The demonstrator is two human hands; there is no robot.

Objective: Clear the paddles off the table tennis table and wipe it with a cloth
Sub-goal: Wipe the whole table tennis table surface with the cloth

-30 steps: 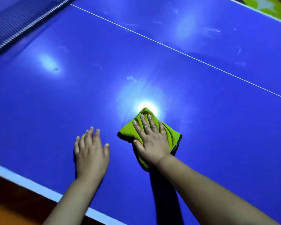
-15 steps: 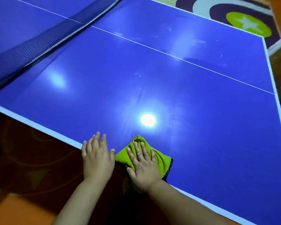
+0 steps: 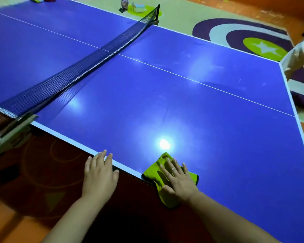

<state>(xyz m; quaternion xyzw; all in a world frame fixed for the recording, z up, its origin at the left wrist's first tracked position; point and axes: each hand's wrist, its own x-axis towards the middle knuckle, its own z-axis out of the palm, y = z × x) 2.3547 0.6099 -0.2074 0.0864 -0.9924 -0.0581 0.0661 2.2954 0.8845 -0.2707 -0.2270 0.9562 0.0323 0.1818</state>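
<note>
Fingers of the right hand [image 3: 180, 181] lie straight and slightly spread, pressing flat on a folded lime-green microfibre cloth [image 3: 154, 171]. The cloth sits at the near edge of the glossy blue table tennis table [image 3: 191, 109], right of centre, and its near part hangs over the white border. The left hand [image 3: 99, 174] is open too. Its straight fingertips reach that border just left of the cloth, while the palm lies off the table over the dark patterned floor. A bright lamp reflection [image 3: 164, 144] shines just beyond the cloth. The dark mesh net [image 3: 74, 74] runs from the near left clamp [image 3: 12, 130] to the far side. Beyond the far right edge lies a purple rug with a white star on a green disc [image 3: 263, 47].
</note>
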